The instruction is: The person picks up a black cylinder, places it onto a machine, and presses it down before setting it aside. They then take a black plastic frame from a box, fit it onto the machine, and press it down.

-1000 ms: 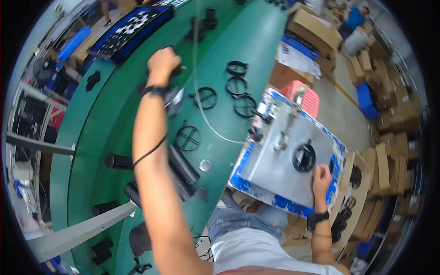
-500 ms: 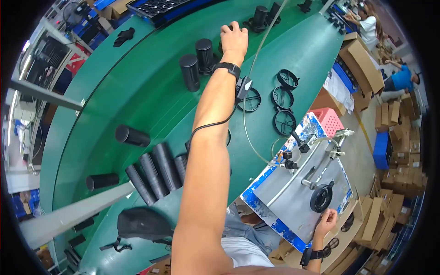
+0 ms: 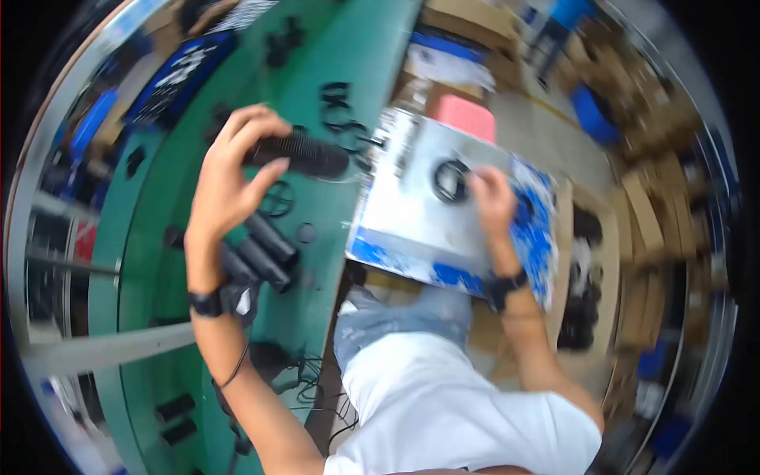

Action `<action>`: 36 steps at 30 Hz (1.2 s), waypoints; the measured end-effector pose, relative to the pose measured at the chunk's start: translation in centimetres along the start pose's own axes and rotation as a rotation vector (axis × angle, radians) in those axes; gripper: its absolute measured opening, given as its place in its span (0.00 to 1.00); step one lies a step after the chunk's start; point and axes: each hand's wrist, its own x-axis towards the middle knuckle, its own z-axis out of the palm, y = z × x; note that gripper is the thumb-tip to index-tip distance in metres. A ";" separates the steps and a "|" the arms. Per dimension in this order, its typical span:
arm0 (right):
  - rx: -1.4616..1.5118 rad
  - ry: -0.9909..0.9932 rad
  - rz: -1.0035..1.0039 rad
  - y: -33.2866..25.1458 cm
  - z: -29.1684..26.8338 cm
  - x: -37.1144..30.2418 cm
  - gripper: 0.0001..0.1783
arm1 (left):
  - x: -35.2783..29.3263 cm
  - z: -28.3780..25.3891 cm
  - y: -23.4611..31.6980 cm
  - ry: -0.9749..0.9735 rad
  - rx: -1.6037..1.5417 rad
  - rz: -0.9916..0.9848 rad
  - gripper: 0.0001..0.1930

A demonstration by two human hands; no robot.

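Note:
My left hand [image 3: 226, 170] is wrapped round a ribbed black cylinder [image 3: 313, 157], held on its side above the green conveyor table [image 3: 317, 229]. Its thumb is below and the fingers are over the top. At the right, my right hand [image 3: 495, 204] is blurred, its fingers bent in a pinch at the right edge of a black ring [image 3: 438, 184]. That ring is over the grey metal top [image 3: 404, 218] of a small stand with chipped blue and white edges. Several black tubes [image 3: 265, 255] lie below my left hand, beside a black spoked ring [image 3: 279, 199].
More black rings [image 3: 339, 111] lie farther up the table. A pink basket [image 3: 473, 117] is behind the stand, and a carton [image 3: 564, 210] of black parts is at its right. A grey bar [image 3: 111, 358] crosses the table at the left. Cables [image 3: 317, 380] hang near my lap.
My left hand has come back from the far cylinders, now carrying one toward the stand. My right hand stays by the black ring. The head view has swung to the right and blurred.

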 end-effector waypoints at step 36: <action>0.301 -0.110 -0.036 2.2 -1.4 5.2 0.32 | -14.8 27.6 5.9 -0.309 -1.573 -0.904 0.15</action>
